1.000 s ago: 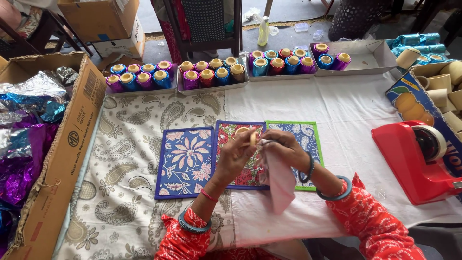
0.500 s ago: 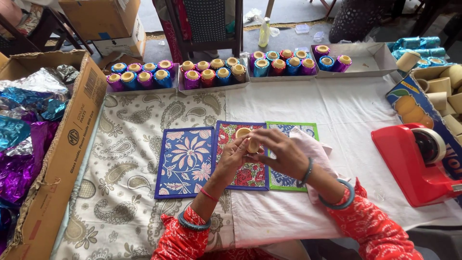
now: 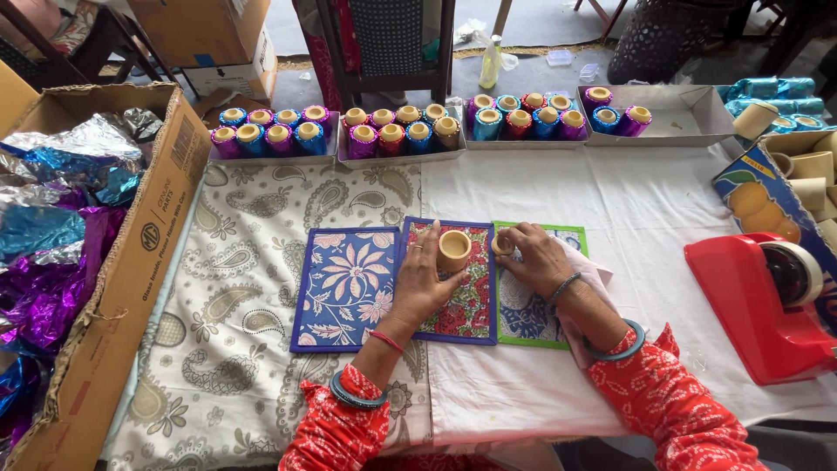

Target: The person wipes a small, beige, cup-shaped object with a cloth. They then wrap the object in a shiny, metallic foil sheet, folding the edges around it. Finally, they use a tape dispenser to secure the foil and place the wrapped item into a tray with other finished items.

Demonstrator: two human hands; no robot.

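1. Your left hand [image 3: 423,279] rests at frame centre, its fingers curled round a small tan clay cup [image 3: 453,250] that stands mouth-up on the red patterned mat [image 3: 462,305].
2. Your right hand [image 3: 536,257] lies just right of it, fingers closed down on a second small round tan piece [image 3: 503,245] over the green-bordered mat [image 3: 532,318]; I cannot tell whether that piece is a cup or a lid. A pale pink cloth [image 3: 586,272] shows under that wrist.
3. Three flat rectangular printed mats lie side by side; the blue floral mat [image 3: 344,288] on the left is bare.
4. Across the upper frame stand four shallow trays [image 3: 697,122] of foil-wrapped cups, shiny purple, blue and pink; the rightmost tray holds three and is mostly open.
5. A cardboard box [image 3: 131,288] of crinkled foil sheets fills the left edge.
6. A red tape dispenser [image 3: 754,305] sits at right, with plain cups boxed above it.
7. The white-covered bench [image 3: 645,209] lies open between the mats and the trays.
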